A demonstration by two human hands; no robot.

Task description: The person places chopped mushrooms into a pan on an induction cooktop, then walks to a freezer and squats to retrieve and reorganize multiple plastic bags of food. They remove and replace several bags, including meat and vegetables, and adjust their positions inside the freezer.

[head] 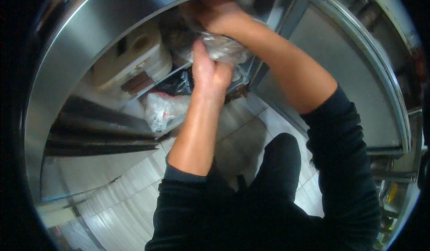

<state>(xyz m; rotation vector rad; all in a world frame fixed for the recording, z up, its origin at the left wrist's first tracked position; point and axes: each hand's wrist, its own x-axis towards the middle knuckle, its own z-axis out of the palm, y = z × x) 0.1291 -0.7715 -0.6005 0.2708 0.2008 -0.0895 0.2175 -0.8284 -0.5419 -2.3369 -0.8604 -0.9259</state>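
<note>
My left hand (210, 66) reaches under a steel counter and holds a crumpled clear plastic bag (225, 47); the thumb shows at the bag's left side, and the fingers are hidden by the plastic. Farther back, my right hand (216, 14) is at the upper part of the same bag. It is blurred by motion and its fingers lie in shadow, so its grip is unclear. What the bag contains cannot be made out. Below and left of my left hand are a black plastic bag (179, 81) and a white plastic bag (166, 108) on lower shelving.
The steel counter edge (67, 42) curves over the shelves. A roll of clear film (156, 59) stands on the shelf at left. A grey metal-framed door panel (339, 73) stands at right. Below lies a tiled floor (134, 187).
</note>
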